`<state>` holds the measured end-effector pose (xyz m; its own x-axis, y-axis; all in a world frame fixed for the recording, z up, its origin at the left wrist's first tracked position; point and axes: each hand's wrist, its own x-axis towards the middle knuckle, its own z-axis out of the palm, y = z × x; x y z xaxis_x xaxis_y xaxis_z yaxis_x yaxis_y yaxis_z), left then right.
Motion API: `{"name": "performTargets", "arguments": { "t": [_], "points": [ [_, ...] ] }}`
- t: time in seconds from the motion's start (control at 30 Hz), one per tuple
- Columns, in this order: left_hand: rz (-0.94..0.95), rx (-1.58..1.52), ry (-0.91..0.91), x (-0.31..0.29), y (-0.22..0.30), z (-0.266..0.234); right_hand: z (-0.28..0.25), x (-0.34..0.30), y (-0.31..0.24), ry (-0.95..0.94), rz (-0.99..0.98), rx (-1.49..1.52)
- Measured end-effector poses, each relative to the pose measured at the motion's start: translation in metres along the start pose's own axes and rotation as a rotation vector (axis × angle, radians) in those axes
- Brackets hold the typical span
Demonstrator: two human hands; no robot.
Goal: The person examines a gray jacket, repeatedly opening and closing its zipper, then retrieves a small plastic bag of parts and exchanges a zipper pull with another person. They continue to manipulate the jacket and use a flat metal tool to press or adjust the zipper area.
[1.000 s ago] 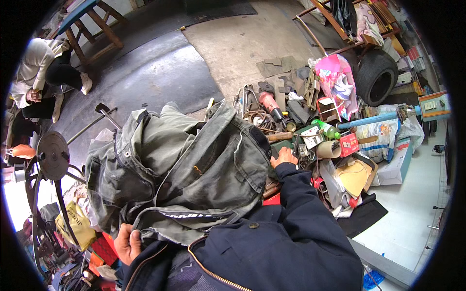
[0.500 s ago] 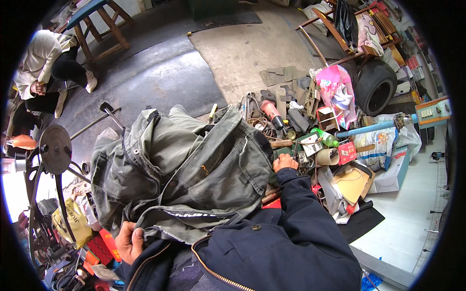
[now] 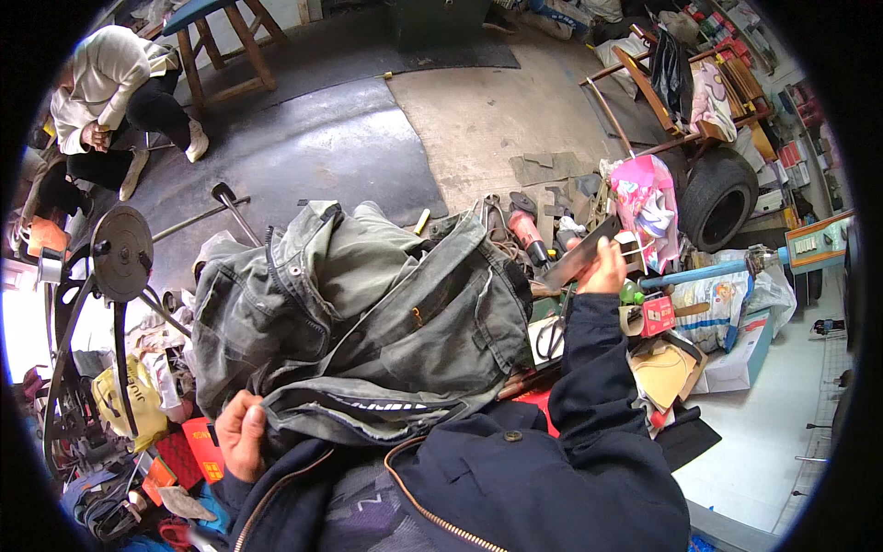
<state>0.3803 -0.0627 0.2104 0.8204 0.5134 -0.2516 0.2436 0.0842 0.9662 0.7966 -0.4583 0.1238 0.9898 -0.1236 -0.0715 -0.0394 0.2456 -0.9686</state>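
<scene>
A worn grey-green jacket (image 3: 368,313) lies bunched across my lap, with its zip edge and a pale-lettered band showing. My left hand (image 3: 243,434) is closed at the jacket's near left edge, thumb against fingers, with cloth at the fingertips. My right hand (image 3: 602,269) is raised beyond the jacket's right side, over a heap of tools. It grips a dark, flat, blade-like piece (image 3: 575,262) that points down and left. The exact kind of this piece cannot be made out.
A heap with an angle grinder (image 3: 527,232), a red box (image 3: 657,316) and a pink bag (image 3: 647,198) lies to the right. A tyre (image 3: 719,204) stands behind it. At left are a metal wheel (image 3: 122,253) on a stand and a seated person (image 3: 115,101).
My right hand has lifted up and away from the heap and now holds the dark flat piece. My left hand stays at the jacket's edge. The whole view has shifted slightly.
</scene>
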Motion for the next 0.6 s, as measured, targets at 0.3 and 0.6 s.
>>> {"name": "performTargets", "arguments": {
  "t": [0.3, 0.6],
  "points": [
    [0.106, 0.102, 0.054, 0.052, 0.021, 0.003, 0.226, -0.145, -0.107, -0.941, 0.415, 0.428],
    [0.057, -0.248, -0.098, 0.02, -0.001, 0.011, 0.263, -0.23, -0.004, -0.96, 1.139, 0.336]
  ]
}}
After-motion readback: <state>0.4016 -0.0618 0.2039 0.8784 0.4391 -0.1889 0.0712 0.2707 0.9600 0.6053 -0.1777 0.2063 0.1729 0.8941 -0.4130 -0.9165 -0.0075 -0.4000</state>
